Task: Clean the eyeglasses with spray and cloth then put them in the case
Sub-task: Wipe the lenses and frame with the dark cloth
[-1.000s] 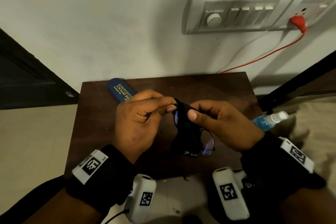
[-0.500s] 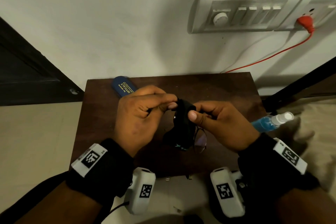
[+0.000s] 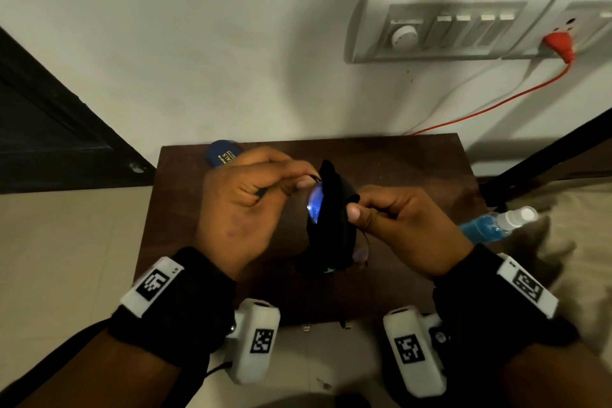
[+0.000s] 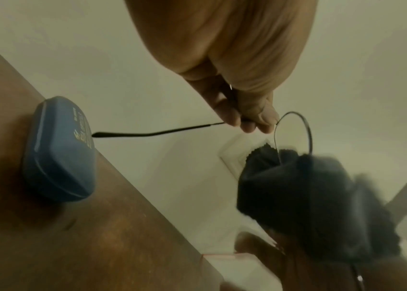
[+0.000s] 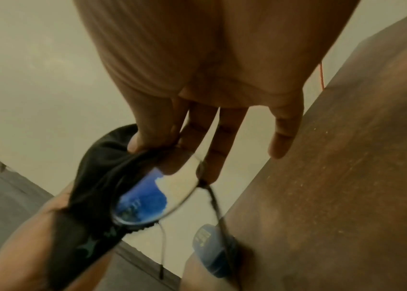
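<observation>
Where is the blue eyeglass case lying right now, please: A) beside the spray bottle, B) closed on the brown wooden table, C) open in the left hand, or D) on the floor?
B: the blue eyeglass case lies closed on the brown wooden table, apart from both hands.

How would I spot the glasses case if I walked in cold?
Find the small dark brown table against the white wall. At its far left corner, behind the left hand, lies the glasses case: blue, rounded, closed, with gold lettering, the only blue thing lying on that side.

Brown table [image 3: 205,242], blue case [image 3: 222,154] on it
</observation>
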